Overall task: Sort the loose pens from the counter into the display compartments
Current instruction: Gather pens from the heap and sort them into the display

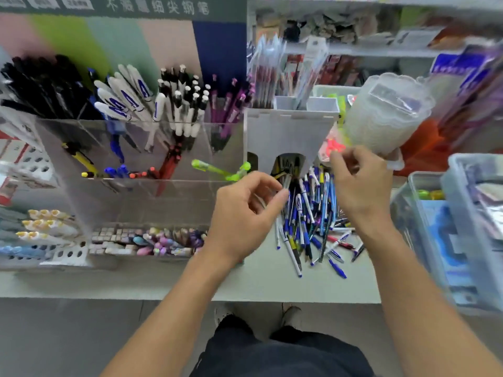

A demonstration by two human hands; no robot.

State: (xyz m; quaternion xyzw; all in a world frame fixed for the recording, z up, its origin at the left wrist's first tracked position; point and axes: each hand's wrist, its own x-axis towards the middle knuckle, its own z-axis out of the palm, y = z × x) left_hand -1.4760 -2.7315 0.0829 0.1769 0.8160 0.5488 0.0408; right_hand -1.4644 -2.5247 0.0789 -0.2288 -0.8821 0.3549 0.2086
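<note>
The left hand [245,213] is over the near edge of the pile, with its fingers curled in. Its thumb and first finger pinch the top of a thin grey pen [286,183] that stands up out of the pile. The right hand [359,183] is just to the right, above the far side of the pile. Its fingers are curled too, but the picture is too blurry to tell if it holds anything.

Under both hands lies the big messy pile of loose blue, white and yellow pens [310,221]. It sits on the pale grey counter [163,281] and spreads out toward the front edge. A few red pens are mixed in on the right.

Just behind the pile stands a white plastic holder with arched holes at the bottom [288,134]. Some pens poke into the middle hole.

To the left is the clear plastic display with compartments [130,148]. It holds black pens [43,83], white pens with blue print [122,96], black and white pens [185,104] and purple pens [231,104], each kind in its own part. A bright green pen [217,170] lies across its front rim, near the left hand.

A frosted round plastic tub [386,112] stands behind the right hand. Clear plastic bins [446,221] sit at the far right.
</note>
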